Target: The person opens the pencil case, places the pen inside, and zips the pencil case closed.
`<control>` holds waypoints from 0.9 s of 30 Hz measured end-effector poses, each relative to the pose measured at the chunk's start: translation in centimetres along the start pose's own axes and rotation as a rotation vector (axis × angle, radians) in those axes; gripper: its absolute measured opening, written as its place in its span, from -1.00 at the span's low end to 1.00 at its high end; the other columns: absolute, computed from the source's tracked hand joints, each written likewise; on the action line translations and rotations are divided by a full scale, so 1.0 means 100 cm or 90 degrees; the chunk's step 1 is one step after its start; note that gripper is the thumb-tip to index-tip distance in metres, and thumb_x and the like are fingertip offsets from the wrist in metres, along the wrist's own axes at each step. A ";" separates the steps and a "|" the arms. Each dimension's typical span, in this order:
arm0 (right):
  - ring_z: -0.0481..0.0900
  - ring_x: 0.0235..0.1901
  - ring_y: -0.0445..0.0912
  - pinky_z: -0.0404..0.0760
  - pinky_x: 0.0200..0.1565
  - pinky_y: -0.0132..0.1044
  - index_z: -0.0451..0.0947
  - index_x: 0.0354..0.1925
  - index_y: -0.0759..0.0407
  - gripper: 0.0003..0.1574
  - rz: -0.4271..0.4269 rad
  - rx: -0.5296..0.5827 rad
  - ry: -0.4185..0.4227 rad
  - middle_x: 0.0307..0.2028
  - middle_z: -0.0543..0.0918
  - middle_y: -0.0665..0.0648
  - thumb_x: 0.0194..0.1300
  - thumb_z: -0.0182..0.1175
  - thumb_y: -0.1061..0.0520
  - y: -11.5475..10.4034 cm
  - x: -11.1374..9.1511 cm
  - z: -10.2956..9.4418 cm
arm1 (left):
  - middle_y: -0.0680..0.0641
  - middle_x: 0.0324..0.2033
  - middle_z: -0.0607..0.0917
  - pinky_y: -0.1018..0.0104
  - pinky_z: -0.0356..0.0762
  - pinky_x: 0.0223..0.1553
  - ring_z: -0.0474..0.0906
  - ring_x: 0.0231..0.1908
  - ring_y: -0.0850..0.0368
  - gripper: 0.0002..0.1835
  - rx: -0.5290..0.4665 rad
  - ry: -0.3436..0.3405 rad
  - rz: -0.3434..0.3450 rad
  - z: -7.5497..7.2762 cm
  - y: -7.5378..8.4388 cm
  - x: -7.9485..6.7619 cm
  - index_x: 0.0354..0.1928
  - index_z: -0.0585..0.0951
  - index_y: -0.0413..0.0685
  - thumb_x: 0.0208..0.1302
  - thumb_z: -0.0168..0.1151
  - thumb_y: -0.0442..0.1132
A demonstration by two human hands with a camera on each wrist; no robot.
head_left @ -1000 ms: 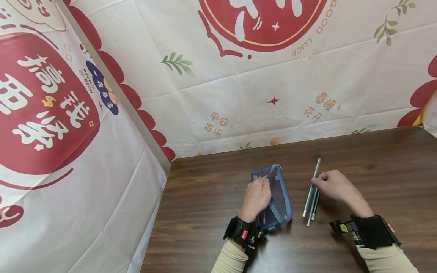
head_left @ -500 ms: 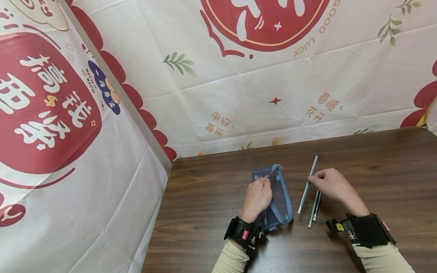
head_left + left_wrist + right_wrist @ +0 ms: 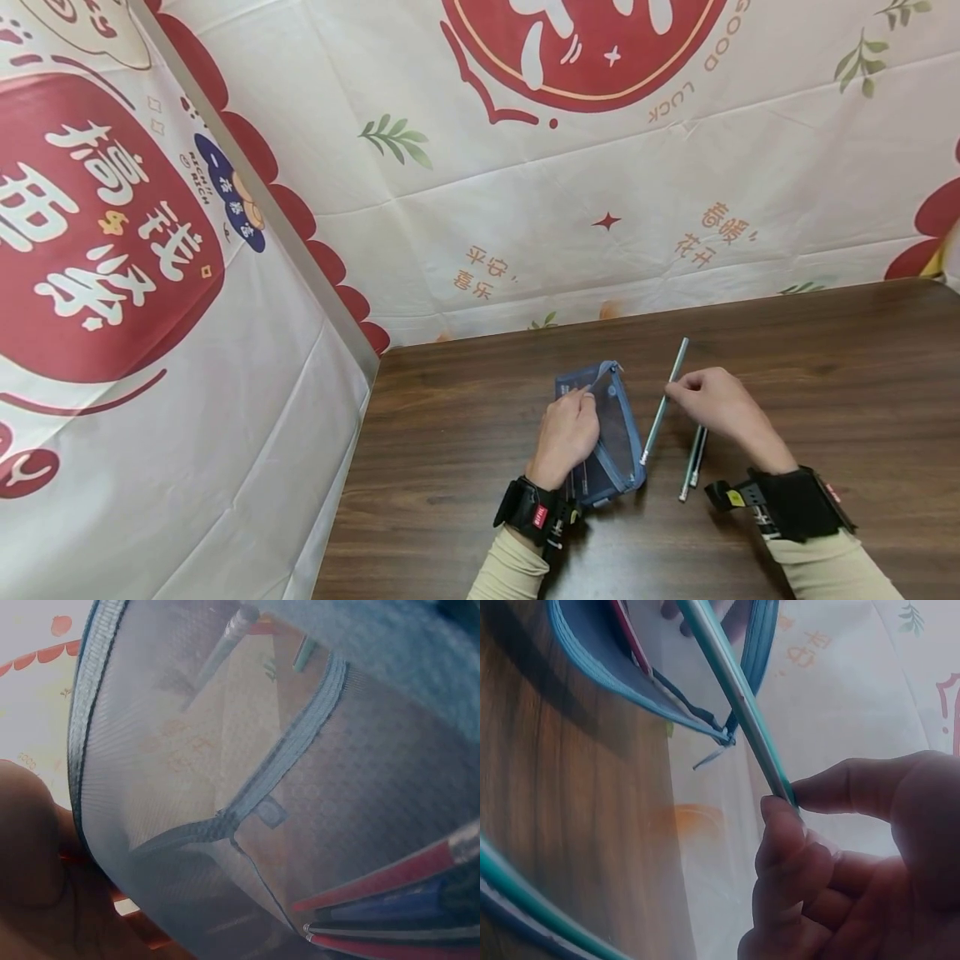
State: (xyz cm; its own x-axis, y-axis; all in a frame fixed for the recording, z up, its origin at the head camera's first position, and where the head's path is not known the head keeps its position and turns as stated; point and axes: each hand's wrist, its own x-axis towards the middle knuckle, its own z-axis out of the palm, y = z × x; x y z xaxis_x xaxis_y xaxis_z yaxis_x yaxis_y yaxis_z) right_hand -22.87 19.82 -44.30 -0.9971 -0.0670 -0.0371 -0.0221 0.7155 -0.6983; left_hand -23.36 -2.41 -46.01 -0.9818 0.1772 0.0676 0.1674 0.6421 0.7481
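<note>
A blue mesh zip pencil case (image 3: 624,423) lies on the brown table with its mouth unzipped. My left hand (image 3: 567,435) grips its left edge and holds the mouth apart. Red and dark blue slim sticks (image 3: 390,881), perhaps pencils or pens, show inside it in the left wrist view. Between thumb and fingertips my right hand (image 3: 718,407) pinches a pale green pencil (image 3: 655,429), tilted, its eraser end down at the case's right edge. In the right wrist view this pencil crosses in front of the case's mouth (image 3: 622,688). Two more pencils (image 3: 692,467) lie below the right hand.
The wooden table (image 3: 450,417) meets a white printed cloth (image 3: 420,250) hung along its back edge. Another hanging cloth (image 3: 225,433) borders the left side. Both wrists wear black camera straps (image 3: 795,504).
My right hand has drawn one pencil away from the other two and carried it left to the case. The left hand keeps its hold on the case.
</note>
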 end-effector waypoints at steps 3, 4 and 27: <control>0.27 -0.64 -0.10 0.24 -0.56 -0.27 0.56 -0.54 0.21 -0.54 -0.007 -0.003 0.009 -0.71 0.35 -0.01 0.37 -0.02 -0.01 -0.002 0.000 0.003 | -0.03 0.18 0.59 0.06 0.33 0.25 0.34 0.25 0.05 -0.50 0.008 0.002 0.003 0.000 0.000 0.000 0.16 0.59 -0.04 0.48 -0.31 -0.06; 0.27 -0.64 -0.10 0.24 -0.56 -0.27 0.56 -0.54 0.22 -0.55 -0.009 -0.005 0.013 -0.71 0.36 0.00 0.37 -0.01 0.00 -0.003 0.000 0.004 | -0.03 0.17 0.59 0.07 0.34 0.24 0.35 0.25 0.05 -0.50 0.012 0.004 0.004 0.000 0.000 0.000 0.16 0.59 -0.04 0.47 -0.31 -0.06; 0.29 -0.65 -0.12 0.27 -0.57 -0.28 0.62 -0.51 0.24 -0.66 -0.064 0.019 0.025 -0.68 0.38 0.01 0.31 0.07 0.11 -0.018 0.003 0.034 | -0.08 0.16 0.60 0.06 0.44 0.16 0.42 0.19 0.08 -0.51 0.028 0.014 -0.022 0.002 0.002 0.000 0.15 0.60 0.07 0.45 -0.28 -0.04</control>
State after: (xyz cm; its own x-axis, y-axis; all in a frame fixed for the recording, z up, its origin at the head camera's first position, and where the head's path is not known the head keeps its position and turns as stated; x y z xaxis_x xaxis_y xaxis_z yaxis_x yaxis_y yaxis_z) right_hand -22.89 16.12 -45.45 -0.9921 -0.1092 0.0617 -0.1201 0.6855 -0.7181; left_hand -23.30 -2.15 -45.98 -0.9887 0.1384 0.0575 0.1371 0.6795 0.7207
